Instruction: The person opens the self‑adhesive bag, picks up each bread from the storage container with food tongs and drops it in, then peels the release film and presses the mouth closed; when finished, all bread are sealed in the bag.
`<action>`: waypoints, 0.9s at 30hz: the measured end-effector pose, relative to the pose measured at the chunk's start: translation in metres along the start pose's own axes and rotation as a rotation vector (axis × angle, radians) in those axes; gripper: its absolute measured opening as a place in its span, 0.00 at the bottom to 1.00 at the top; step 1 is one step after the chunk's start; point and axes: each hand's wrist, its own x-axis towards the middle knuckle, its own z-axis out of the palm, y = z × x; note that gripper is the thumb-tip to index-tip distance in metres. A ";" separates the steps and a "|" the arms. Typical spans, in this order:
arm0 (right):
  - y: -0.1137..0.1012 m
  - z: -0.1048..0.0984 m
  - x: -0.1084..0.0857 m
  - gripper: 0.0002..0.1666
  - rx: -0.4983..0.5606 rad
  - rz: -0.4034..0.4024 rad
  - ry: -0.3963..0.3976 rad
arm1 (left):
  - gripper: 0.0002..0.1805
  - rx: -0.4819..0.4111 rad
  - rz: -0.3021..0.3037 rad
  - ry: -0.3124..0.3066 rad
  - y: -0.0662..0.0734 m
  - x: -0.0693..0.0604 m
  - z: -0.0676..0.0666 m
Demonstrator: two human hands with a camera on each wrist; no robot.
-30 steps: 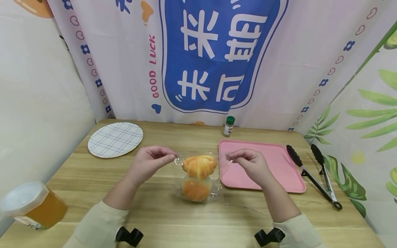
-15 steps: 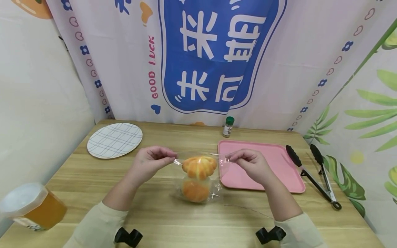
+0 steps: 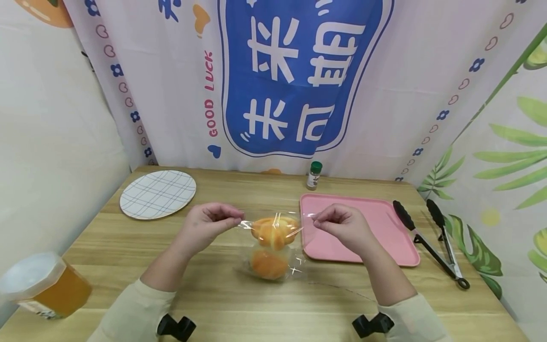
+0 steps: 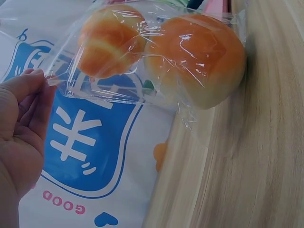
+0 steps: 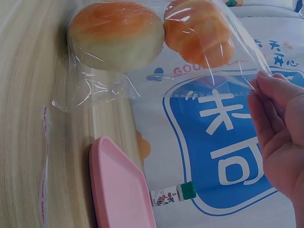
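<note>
A clear plastic bag (image 3: 298, 261) stands over the wooden table between both hands. Inside it, a croissant-shaped bread (image 3: 277, 232) sits above a round bun (image 3: 270, 262). The left hand (image 3: 212, 223) pinches the bag's upper left corner between thumb and fingers. At the upper right corner, the right hand (image 3: 345, 227) pinches the film the same way. In the left wrist view the round bun (image 4: 202, 57) is near the tabletop, and the right wrist view shows the bag's edge (image 5: 232, 90) stretched toward the right fingertips.
A pink tray (image 3: 363, 228) lies right of the bag, with black-tipped tongs (image 3: 440, 247) beside it. A green-capped shaker (image 3: 314, 175) stands behind. At left are a checked plate (image 3: 158, 194) and an amber-filled jar (image 3: 51, 285). A thin strip (image 5: 45, 161) lies on the table.
The bag's top edge now hangs differently, with bright folds across the upper bread. The right hand has shifted very slightly; both hands keep their pinch.
</note>
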 end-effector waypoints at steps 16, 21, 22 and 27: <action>0.000 0.004 0.001 0.15 -0.032 -0.058 0.020 | 0.20 -0.213 -0.067 -0.014 -0.016 0.003 0.024; -0.008 0.004 0.005 0.25 -0.225 0.000 0.006 | 0.16 -0.190 -0.066 0.026 -0.018 0.002 0.030; -0.013 0.005 0.007 0.25 -0.289 0.008 0.000 | 0.15 -0.185 -0.060 0.026 -0.017 0.002 0.031; -0.052 0.028 0.021 0.27 -0.586 -0.024 -0.117 | 0.13 -0.149 -0.030 0.016 -0.012 0.002 0.035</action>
